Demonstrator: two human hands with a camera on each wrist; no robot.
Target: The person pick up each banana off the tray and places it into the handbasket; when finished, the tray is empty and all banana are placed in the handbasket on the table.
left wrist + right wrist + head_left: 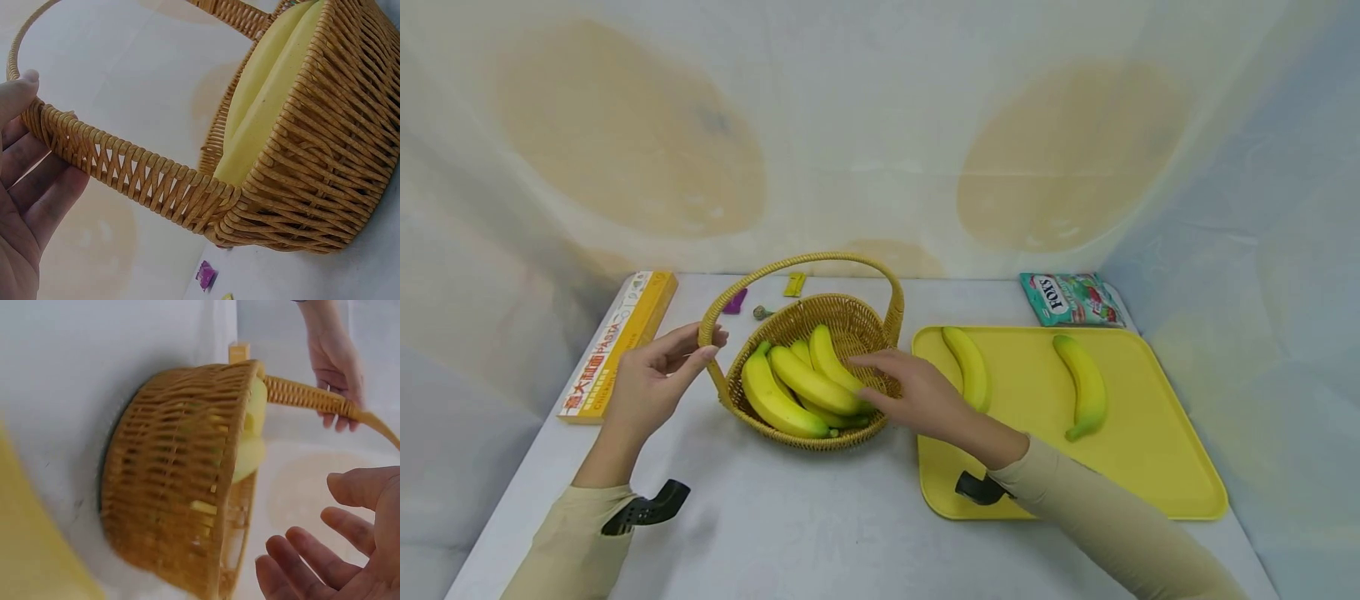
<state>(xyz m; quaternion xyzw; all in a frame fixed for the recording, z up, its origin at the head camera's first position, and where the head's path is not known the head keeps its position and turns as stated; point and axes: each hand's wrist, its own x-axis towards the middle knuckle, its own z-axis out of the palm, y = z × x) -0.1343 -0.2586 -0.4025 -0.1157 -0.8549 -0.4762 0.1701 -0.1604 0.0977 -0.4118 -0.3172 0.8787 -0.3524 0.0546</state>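
Observation:
A woven basket (838, 443) with an arched handle (820, 255) holds several yellow bananas (805, 379). My left hand (651, 375) grips the left side of the handle between thumb and fingers; the left wrist view shows the fingers (47, 181) around the wicker. Over the basket's right rim is my right hand (917, 392), its fingers spread and loosely bent with nothing between them, as the right wrist view confirms. One banana (968, 367) lies at the left of the yellow tray (1150, 467), partly behind the right hand. Another banana (1084, 387) lies farther right on it.
An orange and white pasta box (617, 346) lies at the left. Behind the basket are a purple wrapped candy (734, 301), a yellow one (794, 284) and a small stem-like piece (762, 312). A green FOX'S bag (1070, 300) lies behind the tray, near the right wall.

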